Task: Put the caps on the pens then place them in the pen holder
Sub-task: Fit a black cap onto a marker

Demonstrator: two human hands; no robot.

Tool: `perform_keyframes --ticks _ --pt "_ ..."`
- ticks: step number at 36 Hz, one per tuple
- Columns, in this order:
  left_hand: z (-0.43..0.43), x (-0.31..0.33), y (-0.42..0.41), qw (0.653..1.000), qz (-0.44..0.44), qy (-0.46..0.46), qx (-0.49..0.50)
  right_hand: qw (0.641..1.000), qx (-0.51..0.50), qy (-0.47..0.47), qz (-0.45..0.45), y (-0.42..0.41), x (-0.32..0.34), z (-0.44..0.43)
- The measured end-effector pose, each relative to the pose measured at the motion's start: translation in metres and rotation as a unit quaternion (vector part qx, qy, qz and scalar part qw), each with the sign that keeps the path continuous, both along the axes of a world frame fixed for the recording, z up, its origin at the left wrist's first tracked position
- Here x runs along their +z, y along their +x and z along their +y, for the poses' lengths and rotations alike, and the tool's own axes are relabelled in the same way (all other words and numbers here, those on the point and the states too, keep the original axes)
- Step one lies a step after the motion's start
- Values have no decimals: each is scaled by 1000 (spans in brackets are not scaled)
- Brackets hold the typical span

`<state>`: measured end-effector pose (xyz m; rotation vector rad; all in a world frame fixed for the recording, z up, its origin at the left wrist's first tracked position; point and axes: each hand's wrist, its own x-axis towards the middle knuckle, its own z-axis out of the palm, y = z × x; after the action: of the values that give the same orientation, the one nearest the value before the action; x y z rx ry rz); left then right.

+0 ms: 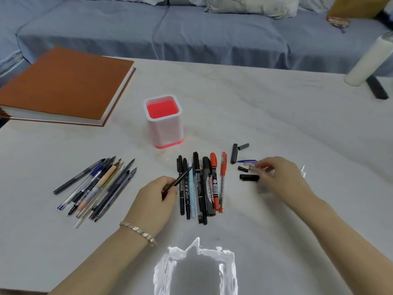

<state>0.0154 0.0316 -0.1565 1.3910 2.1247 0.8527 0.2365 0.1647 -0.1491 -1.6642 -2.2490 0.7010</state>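
A: Fast pass. Biggest things first?
B: Blue sofa (191, 35) across the back, with the pale table (265, 107) in front of you. A brown book (63, 81) lies flat at the far left, and a white roll (365, 60) stands at the far right edge.

A: Containers?
B: Just one. The pen holder (164, 124) stands upright mid-table, with white walls and a red band at the base. You're looking down into it, and only its red floor shows inside.

A: Where are the pens?
B: On the tabletop. The loose pile (95, 188) fans out at your left, several with bare tips. The capped row (202, 184) lies side by side on your side of the holder: black markers, a pale blue one, two red ones.

A: Left hand?
B: Your left hand (153, 201), with a bracelet (138, 229) at the wrist, has its fingers curled round the lower end of a thin dark pen (182, 176). The pen slants up and right, its top over the capped row.

A: Right hand?
B: Your right hand (280, 177) is among the loose caps to the right of the row. The fingers are bent, thumb and forefinger pinching a small clear cap (252, 167). It's blurred, so the grip reads only roughly.

A: Small stuff?
B: Two dark grey caps (234, 155) touch at an angle, farthest out. A blue cap (246, 161) lies just beside your fingertips, and a black cap (249, 177) lies flat under them.
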Motion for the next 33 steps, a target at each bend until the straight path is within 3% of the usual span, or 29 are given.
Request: perform_keyframes --ticks 6,15,26,29,33 --pt "8 4 18 999 -32 1 -37 998 -55 -35 -25 38 2 16" --pt "20 6 46 997 -44 -7 -63 983 -31 -111 -142 97 0 6" --pt "20 13 61 995 -53 -15 -82 987 -23 -100 -121 109 -8 -5" --pt "18 15 59 995 -70 -17 -70 996 -11 -49 -68 98 -5 -11" --pt "15 17 55 994 -96 -12 -60 985 -31 -59 162 66 12 -27"
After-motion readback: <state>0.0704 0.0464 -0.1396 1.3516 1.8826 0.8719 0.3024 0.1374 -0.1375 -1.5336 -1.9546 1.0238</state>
